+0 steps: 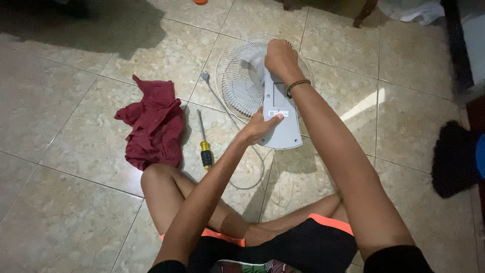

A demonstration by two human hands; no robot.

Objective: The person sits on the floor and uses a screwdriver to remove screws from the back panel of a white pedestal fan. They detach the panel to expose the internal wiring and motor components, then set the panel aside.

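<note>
Your right hand (281,56) grips the fan (247,76) top, left hand (260,129) clasps its base; grille still on, screwdriver (204,143) untouched.

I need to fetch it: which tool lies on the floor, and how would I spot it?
Start at the white fan lying on the tiled floor. Left of it, beside the crumpled red cloth, lies a screwdriver. Its yellow-and-black handle and thin metal shaft set it apart.
</note>
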